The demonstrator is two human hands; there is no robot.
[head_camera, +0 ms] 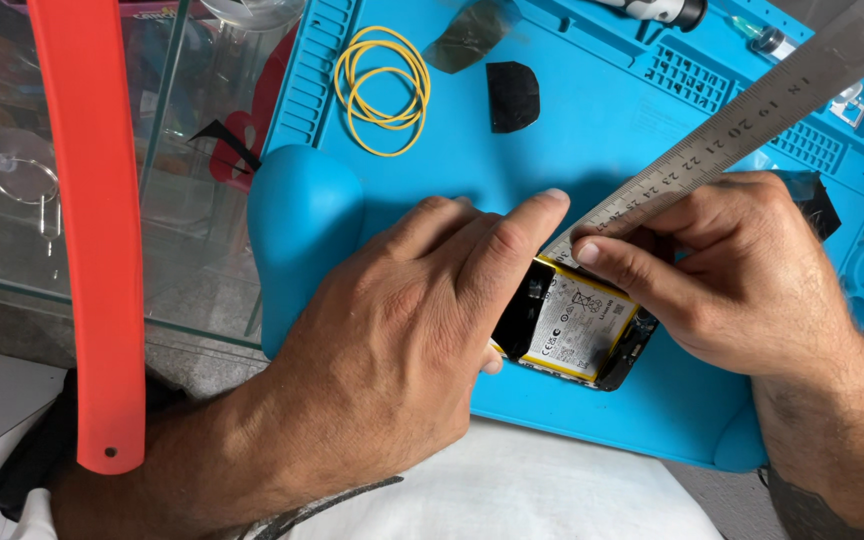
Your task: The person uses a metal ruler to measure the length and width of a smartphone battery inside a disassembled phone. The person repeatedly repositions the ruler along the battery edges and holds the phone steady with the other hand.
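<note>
My left hand (402,330) lies flat, fingers together, pressing down on the opened phone (572,325) that sits near the front edge of the blue mat (592,140). My right hand (742,270) pinches the steel ruler (752,125) between thumb and fingers, its tip touching the phone's top edge. Yellow rubber bands (384,90) rest toward the mat's far side, a black piece (512,95) just beside them.

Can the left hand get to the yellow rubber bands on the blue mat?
Probably yes. The yellow rubber bands lie loose on the blue silicone work mat just beyond the left hand, with only bare mat between. But that hand is pressing down the opened phone, so it would have to let go.
</note>
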